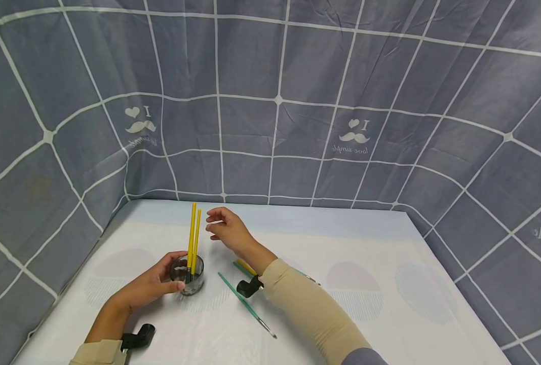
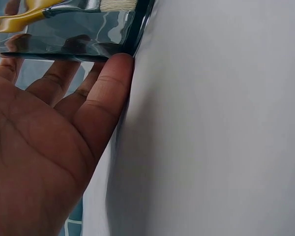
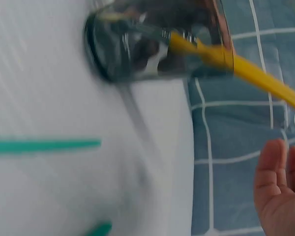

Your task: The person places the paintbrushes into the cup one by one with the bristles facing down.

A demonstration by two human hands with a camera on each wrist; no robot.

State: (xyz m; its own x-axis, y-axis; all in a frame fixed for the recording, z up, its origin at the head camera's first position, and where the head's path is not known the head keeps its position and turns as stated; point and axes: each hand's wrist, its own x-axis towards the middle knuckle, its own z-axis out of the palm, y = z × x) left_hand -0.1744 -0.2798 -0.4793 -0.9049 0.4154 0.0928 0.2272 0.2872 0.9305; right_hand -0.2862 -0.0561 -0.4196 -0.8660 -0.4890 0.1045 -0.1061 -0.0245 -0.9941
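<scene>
A clear glass stands on the table with two yellow-handled paintbrushes leaning in it, bristles down. My left hand grips the glass from the left, thumb in front and fingers round the far side. In the left wrist view, the thumb presses low on the glass wall beside pale bristles. My right hand hovers to the right of the yellow handles, fingers loosely bent and holding nothing. In the right wrist view that hand is apart from the yellow handle.
A green paintbrush lies on the table right of the glass. Beyond it, another yellow handle and a green one are partly hidden by the right forearm. A brush tip shows past the sleeve. A grey checked curtain surrounds the table.
</scene>
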